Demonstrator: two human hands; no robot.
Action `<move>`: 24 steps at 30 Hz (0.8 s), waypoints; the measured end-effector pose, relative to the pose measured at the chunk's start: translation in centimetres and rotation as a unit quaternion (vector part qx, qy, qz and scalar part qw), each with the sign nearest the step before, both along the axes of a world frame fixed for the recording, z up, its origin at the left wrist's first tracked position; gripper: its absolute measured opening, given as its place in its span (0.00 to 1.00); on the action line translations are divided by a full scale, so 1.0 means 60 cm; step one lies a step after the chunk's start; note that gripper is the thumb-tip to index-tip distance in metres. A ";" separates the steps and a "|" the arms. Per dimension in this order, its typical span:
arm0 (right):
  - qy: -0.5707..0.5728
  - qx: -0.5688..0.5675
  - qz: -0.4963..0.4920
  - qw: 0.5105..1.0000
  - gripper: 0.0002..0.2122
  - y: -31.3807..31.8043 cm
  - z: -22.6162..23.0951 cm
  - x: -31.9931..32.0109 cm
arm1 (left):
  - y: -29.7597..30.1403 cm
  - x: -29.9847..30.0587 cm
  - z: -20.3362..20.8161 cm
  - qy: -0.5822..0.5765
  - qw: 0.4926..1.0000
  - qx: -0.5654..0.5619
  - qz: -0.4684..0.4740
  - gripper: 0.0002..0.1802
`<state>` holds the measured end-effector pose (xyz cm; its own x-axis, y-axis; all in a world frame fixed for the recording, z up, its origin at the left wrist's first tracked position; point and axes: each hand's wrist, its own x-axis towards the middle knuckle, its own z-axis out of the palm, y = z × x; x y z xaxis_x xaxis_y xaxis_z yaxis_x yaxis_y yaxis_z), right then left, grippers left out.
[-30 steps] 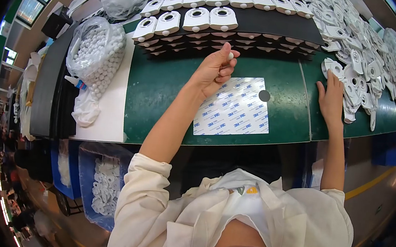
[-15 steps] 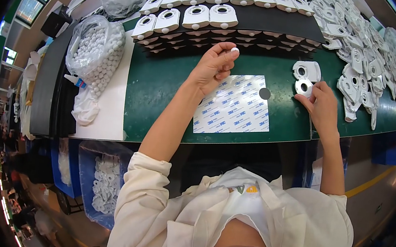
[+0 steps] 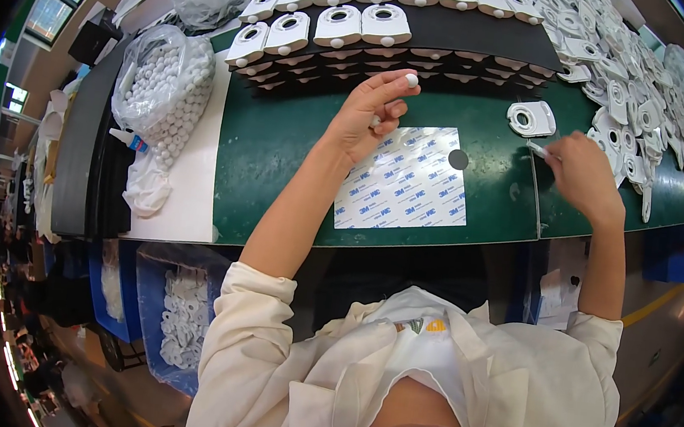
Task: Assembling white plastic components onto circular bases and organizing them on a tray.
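Note:
My left hand [image 3: 362,114] is raised above the green tabletop, its thumb and forefinger pinching a small white ball [image 3: 411,81]. Another small white piece [image 3: 375,121] shows against the curled fingers, perhaps a second ball. At the right, my right hand [image 3: 586,179] grips a flat white plastic part [image 3: 538,150] by one end, seen almost edge-on. Just beyond it a white plastic housing [image 3: 539,120] with a round opening lies on the table. Between my hands rests a white sheet with blue print [image 3: 403,187], a dark round disc [image 3: 458,160] at its upper right corner.
Stacked black trays [image 3: 485,41] carry rows of white housings at the back. A heap of loose white parts [image 3: 621,93] covers the right side. At the left stand a bag of white balls [image 3: 163,86] and a small glue bottle [image 3: 130,139]. A blue bin [image 3: 152,294] sits below the table edge.
My right hand has moved right, tipping the flat white part from face-up to nearly edge-on and away from the housing. My left hand has barely shifted, still pinching the ball.

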<state>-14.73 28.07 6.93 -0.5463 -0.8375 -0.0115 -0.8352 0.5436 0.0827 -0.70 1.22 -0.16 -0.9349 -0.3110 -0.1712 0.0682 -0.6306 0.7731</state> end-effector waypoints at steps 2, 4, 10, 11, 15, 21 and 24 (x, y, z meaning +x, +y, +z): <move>0.005 -0.046 0.050 0.998 0.05 -0.013 0.018 0.003 | 0.000 0.000 -0.001 0.007 1.000 0.005 0.007 0.12; 0.009 -0.092 0.099 0.991 0.05 -0.039 0.024 0.012 | -0.003 0.002 -0.002 0.015 1.000 0.020 0.012 0.11; -0.531 -0.387 0.074 0.750 0.07 -0.123 -0.053 0.037 | -0.012 0.000 -0.009 0.028 0.999 0.033 0.012 0.11; -0.574 -0.393 0.080 0.714 0.08 -0.137 -0.075 0.041 | -0.014 -0.001 -0.013 0.025 0.999 0.035 0.014 0.13; -0.629 -0.410 0.044 0.659 0.09 -0.163 -0.143 0.047 | -0.008 -0.001 -0.002 0.019 1.000 0.012 0.016 0.17; -0.543 -0.380 0.064 0.746 0.09 -0.174 -0.151 0.069 | -0.006 0.001 -0.004 0.017 1.000 -0.001 0.023 0.15; -0.512 -0.383 0.073 0.765 0.09 -0.174 -0.157 0.071 | -0.007 0.001 -0.008 0.007 1.000 0.003 0.029 0.15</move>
<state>-10.49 17.64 -2.48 -0.4797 -0.8638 0.1542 -0.3049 -0.0007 -0.9524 -0.64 0.82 -0.65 -0.9176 -0.3636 -0.1606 0.1152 -0.6300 0.7680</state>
